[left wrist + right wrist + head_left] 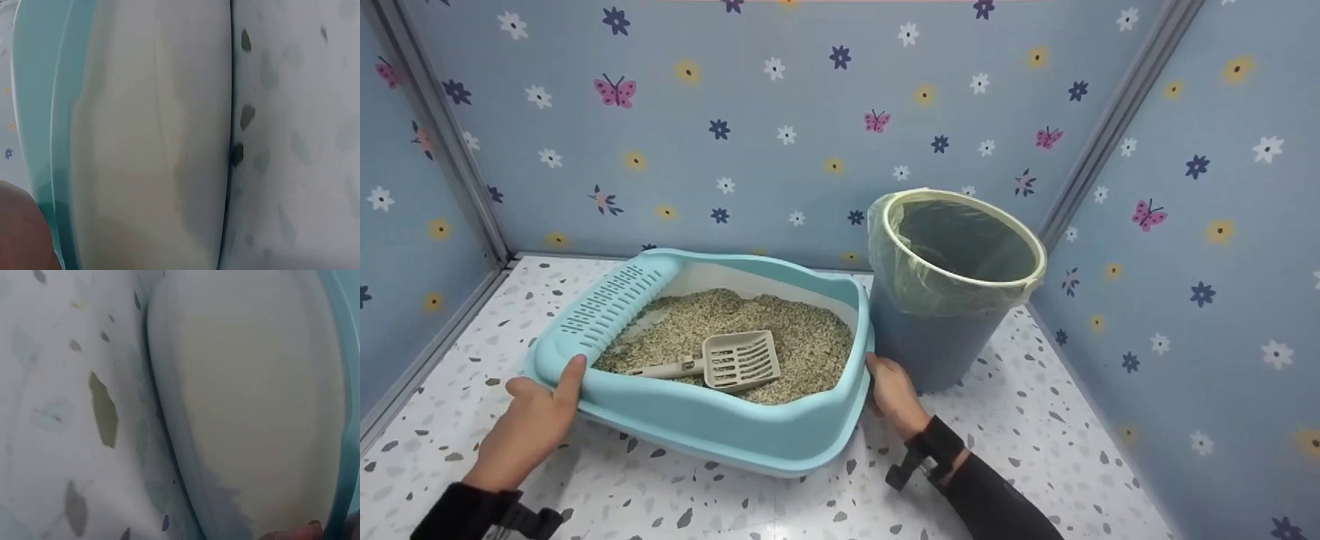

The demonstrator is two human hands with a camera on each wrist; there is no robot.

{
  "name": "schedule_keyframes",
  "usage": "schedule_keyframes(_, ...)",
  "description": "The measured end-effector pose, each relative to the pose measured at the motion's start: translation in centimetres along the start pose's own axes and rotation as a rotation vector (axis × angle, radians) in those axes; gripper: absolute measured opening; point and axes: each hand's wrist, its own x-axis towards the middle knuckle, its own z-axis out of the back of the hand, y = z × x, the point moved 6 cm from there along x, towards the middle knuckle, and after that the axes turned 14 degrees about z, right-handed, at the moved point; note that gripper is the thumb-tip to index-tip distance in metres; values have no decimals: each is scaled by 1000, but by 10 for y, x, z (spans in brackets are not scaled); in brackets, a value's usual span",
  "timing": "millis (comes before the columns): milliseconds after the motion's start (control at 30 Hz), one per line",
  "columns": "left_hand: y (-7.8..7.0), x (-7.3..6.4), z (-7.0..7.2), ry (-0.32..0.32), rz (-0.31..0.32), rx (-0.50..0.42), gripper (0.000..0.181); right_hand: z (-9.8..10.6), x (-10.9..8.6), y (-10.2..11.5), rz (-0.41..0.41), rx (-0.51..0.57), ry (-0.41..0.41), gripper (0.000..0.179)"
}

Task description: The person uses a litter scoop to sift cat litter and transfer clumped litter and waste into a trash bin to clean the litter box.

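A light-blue cat litter box (720,420) stands on the speckled surface, its pale lower wall (140,135) filling the left wrist view. My left hand (529,427) grips its near left corner, thumb on top of the rim; the other fingers are mostly hidden. At the right side, my right hand (896,394) holds the box's outer edge. Fingertips (298,533) show under that edge in the right wrist view. Inside, grey-brown litter (810,337) is heaped toward the back and right. A beige slotted litter scoop (742,360) lies on it, handle pointing left.
Close beside the box's right side stands a grey trash bin (930,345) with a translucent liner (915,285) folded over its rim. Flower-patterned panels (780,97) enclose the back and both sides. White speckled surface (1035,450) extends in front and to the right.
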Motion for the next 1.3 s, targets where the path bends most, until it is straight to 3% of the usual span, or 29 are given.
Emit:
schedule_keyframes(100,-2,-2,-6,18,28,-16,131,1,5,-1,7,-38,-23,45)
schedule_keyframes(267,-2,5,0,0,8,-22,125,-2,-3,-1,24,-74,-34,45)
schedule_keyframes(600,-10,24,11,-55,-77,-93,114,-10,-31,4,46,45,46,42)
schedule_keyframes(767,-20,15,-5,-28,-42,-182,119,-2,-21,1,18,84,35,43)
schedule_keyframes(1000,-28,-7,-36,72,-5,-342,125,9,6,-5,-9,-28,-120,44)
schedule_keyframes(1133,-30,-7,-36,73,-2,-342,124,8,3,-2,6,-93,-128,43)
schedule_keyframes(1300,-34,5,-28,58,-17,-334,117,1,-10,0,14,-49,-114,41)
